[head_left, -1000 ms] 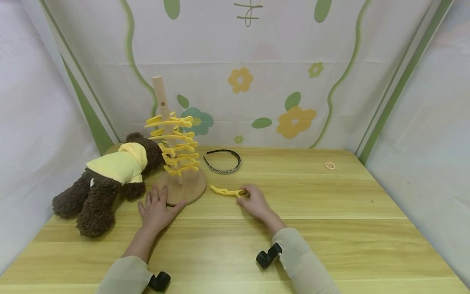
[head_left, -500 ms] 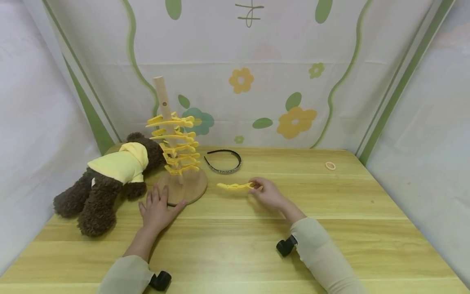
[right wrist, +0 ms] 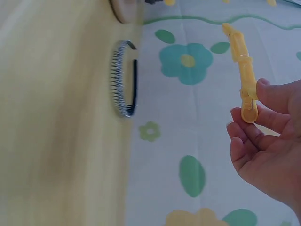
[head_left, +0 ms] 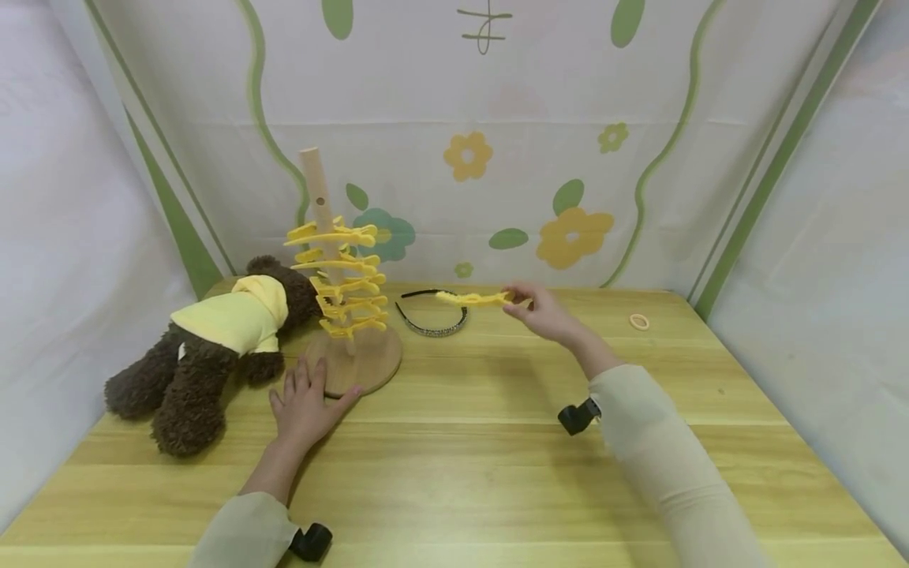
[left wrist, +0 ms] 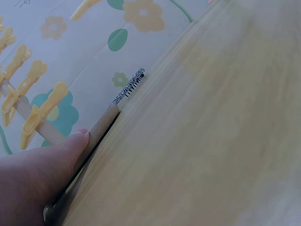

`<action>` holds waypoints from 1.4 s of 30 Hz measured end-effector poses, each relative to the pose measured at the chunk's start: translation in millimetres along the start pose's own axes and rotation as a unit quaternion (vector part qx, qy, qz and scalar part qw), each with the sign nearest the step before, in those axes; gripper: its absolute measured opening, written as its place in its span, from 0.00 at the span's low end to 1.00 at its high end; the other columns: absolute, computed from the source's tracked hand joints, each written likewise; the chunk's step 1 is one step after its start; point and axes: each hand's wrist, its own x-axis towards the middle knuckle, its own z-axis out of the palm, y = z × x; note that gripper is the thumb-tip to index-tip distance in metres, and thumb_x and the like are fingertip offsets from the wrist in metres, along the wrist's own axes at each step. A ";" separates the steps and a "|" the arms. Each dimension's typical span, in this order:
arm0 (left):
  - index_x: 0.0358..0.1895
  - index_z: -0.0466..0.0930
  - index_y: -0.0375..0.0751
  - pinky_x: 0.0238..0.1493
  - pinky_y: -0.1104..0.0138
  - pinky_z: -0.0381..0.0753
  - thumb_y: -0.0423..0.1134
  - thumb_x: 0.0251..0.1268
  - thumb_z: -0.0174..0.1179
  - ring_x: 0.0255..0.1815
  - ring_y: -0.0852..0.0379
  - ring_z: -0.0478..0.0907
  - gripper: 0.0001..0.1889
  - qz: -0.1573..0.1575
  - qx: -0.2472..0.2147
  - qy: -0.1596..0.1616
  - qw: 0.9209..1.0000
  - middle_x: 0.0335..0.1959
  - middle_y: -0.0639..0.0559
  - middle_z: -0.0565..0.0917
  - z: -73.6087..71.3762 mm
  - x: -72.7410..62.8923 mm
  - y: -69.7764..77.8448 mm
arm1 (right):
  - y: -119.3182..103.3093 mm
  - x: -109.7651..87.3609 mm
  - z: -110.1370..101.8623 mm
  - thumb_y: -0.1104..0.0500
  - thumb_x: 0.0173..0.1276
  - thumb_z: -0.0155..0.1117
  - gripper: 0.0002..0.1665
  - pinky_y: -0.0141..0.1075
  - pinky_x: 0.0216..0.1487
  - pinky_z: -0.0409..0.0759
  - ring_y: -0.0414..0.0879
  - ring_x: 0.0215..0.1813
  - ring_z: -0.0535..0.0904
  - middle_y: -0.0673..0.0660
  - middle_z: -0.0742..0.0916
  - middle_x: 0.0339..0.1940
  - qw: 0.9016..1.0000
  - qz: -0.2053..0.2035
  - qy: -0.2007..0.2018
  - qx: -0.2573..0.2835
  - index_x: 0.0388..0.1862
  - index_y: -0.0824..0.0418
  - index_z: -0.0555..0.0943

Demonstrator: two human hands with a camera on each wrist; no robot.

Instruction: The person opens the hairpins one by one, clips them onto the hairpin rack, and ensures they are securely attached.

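Observation:
A yellow hair clip (head_left: 469, 300) is pinched at one end by my right hand (head_left: 545, 314), raised off the table. In the right wrist view the thumb and fingers hold the clip (right wrist: 244, 70) near its rounded end. My left hand (head_left: 305, 410) rests with spread fingers on the near left edge of a round wooden base (head_left: 376, 359); in the left wrist view the thumb (left wrist: 77, 141) lies on its rim. From the base rises a wooden post (head_left: 316, 185), slightly tilted in view, with several yellow hair clips (head_left: 348, 237) in a stack along it.
A brown plush bear (head_left: 188, 383) in a yellow hoodie lies left of the stand. Behind the raised clip, a black headband (head_left: 433, 331) with a glittery band lies on the table (head_left: 454, 473). A small pale ring (head_left: 639, 322) sits at the right. Patterned cloth (head_left: 398, 79) encloses the back.
My right hand has lifted the yellow hair clip from the tabletop, moving up and to the right. The left hand stays on the base.

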 end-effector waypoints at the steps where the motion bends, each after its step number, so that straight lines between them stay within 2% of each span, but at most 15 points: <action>1: 0.66 0.48 0.34 0.49 0.37 0.27 0.71 0.48 0.43 0.61 0.30 0.36 0.49 0.000 0.000 0.001 1.000 0.65 0.31 0.39 0.0 -0.3 0.0 | -3.5 3.2 -4.1 0.63 0.63 0.54 0.19 0.39 0.38 0.68 0.51 0.44 0.70 0.62 0.77 0.42 1.000 -0.004 0.005 -0.002 0.52 0.71 0.70; 8: 0.65 0.48 0.34 0.49 0.37 0.27 0.70 0.48 0.44 0.61 0.29 0.36 0.49 -0.004 -0.006 0.002 1.000 0.65 0.31 0.39 -1.3 -2.6 -0.1 | -37.4 25.7 -29.4 0.65 0.64 0.51 0.17 0.39 0.39 0.67 0.51 0.41 0.70 0.62 0.77 0.38 1.000 -0.016 0.011 -0.013 0.51 0.71 0.70; 17: 0.65 0.48 0.34 0.49 0.37 0.27 0.70 0.49 0.44 0.61 0.29 0.36 0.49 -0.002 -0.007 0.003 1.000 0.64 0.31 0.39 -1.1 -3.1 -1.8 | -78.5 53.8 -52.3 0.65 0.64 0.50 0.16 0.39 0.42 0.68 0.50 0.41 0.70 0.62 0.76 0.39 0.999 -0.030 0.032 -0.020 0.50 0.70 0.71; 23: 0.66 0.48 0.35 0.49 0.37 0.26 0.71 0.48 0.43 0.61 0.29 0.36 0.49 -0.003 -0.003 0.004 1.000 0.65 0.31 0.39 -1.4 -1.5 -3.3 | -102.6 66.2 -58.8 0.62 0.65 0.50 0.17 0.39 0.46 0.67 0.49 0.43 0.71 0.61 0.77 0.41 0.997 -0.035 0.029 -0.065 0.51 0.68 0.71; 29: 0.65 0.48 0.34 0.49 0.36 0.28 0.70 0.48 0.43 0.61 0.29 0.37 0.49 -0.001 0.004 0.008 1.000 0.64 0.31 0.40 -1.4 -1.6 -2.7 | -119.3 78.7 -54.4 0.60 0.65 0.50 0.16 0.36 0.39 0.68 0.47 0.38 0.70 0.58 0.78 0.38 0.996 -0.028 0.034 -0.083 0.49 0.66 0.73; 34: 0.65 0.49 0.34 0.48 0.36 0.29 0.70 0.48 0.44 0.60 0.29 0.38 0.49 0.003 0.006 0.012 1.000 0.64 0.30 0.41 -0.4 -2.2 -2.1 | -129.9 89.9 -40.1 0.57 0.64 0.52 0.16 0.32 0.34 0.69 0.44 0.35 0.71 0.55 0.78 0.36 0.995 -0.020 0.044 -0.085 0.47 0.64 0.73; 42: 0.65 0.49 0.34 0.49 0.36 0.29 0.70 0.48 0.44 0.61 0.29 0.37 0.49 0.006 0.003 0.007 1.000 0.64 0.30 0.40 -0.1 -2.2 0.6 | -150.9 102.0 -12.9 0.57 0.63 0.53 0.11 0.31 0.28 0.69 0.44 0.29 0.70 0.55 0.78 0.31 0.997 -0.046 0.047 -0.031 0.41 0.62 0.75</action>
